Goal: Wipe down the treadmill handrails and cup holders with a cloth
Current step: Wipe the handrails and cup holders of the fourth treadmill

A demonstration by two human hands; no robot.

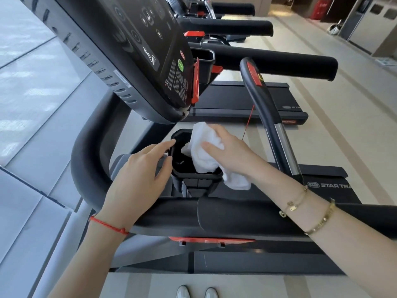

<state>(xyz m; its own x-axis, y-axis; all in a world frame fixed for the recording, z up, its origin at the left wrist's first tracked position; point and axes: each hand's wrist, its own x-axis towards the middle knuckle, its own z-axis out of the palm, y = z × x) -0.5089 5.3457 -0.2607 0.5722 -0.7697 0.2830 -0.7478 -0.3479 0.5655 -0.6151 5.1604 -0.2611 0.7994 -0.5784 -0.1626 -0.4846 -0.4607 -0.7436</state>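
Cloth (206, 151) (white) partly inside cup holder (193, 175)

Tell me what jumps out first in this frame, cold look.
The white cloth, bunched in the right hand, stands out over the black cup holder at centre frame, one end dipping inside. The left hand rests fingers-out at the holder's left rim. Above them looms the tilted console, and more treadmills line up behind.

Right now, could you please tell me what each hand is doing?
Left hand: open, fingers straight, at the cup holder rim.
Right hand: closed, holding the white cloth over it.
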